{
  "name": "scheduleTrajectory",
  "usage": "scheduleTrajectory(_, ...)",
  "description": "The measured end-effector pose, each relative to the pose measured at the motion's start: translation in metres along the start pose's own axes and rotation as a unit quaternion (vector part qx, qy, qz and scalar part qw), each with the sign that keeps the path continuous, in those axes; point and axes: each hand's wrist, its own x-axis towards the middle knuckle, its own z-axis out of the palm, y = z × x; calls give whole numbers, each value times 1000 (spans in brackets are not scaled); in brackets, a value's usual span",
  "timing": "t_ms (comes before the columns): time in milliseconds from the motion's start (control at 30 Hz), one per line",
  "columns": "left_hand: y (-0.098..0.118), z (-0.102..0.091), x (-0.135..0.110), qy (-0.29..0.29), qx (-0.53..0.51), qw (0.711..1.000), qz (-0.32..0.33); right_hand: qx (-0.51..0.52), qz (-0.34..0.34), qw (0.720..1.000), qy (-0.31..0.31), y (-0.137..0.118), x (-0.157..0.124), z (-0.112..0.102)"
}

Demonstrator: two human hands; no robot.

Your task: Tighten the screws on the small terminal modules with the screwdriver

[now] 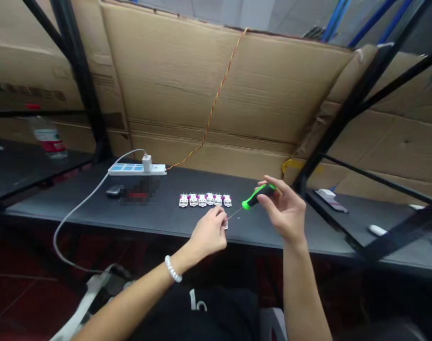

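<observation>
A green and black screwdriver (259,195) is gripped by its handle in my right hand (287,208), its thin shaft slanting down to the left. Its tip meets a small white and purple part (226,226), which my left hand (209,230) pinches near the front edge of the table; fingers hide most of that part. Just beyond my left hand, a row of several small white and purple parts (202,200) stands on the dark table (166,218). A tiny pale piece (238,218) lies below the screwdriver's shaft.
A white power strip (130,169) with a plugged-in charger (147,163) sits at the back left; its white cable (59,232) loops over the front edge. Near it lies a small dark object (113,191). Black metal posts (337,128) flank the table, with cardboard (173,85) behind.
</observation>
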Motion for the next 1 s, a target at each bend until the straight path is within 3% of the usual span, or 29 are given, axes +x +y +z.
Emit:
scheduleTrajectory(100,-1,-8,1,2,-13,1000,2,24,11,990,137,11,-2,-24)
scheduleTrajectory(233,7,-16,19,18,-2,999,27,28,2,976,216,21,0,-54)
scheduleTrajectory(300,16,-14,37,-28,45,998,29,21,-3,971,237,22,1,-64)
scheduleTrajectory(400,27,-6,66,-131,129,983,-3,17,-4,969,248,21,0,-74)
scheduleTrajectory(500,31,4,87,-155,150,976,-27,19,-8,967,255,21,-1,-79)
scheduleTrajectory(833,18,11,89,-163,131,977,-29,24,-21,970,242,21,-2,-80)
scheduleTrajectory(1000,9,-4,70,-108,93,990,-11,13,-20,972,235,19,-3,-79)
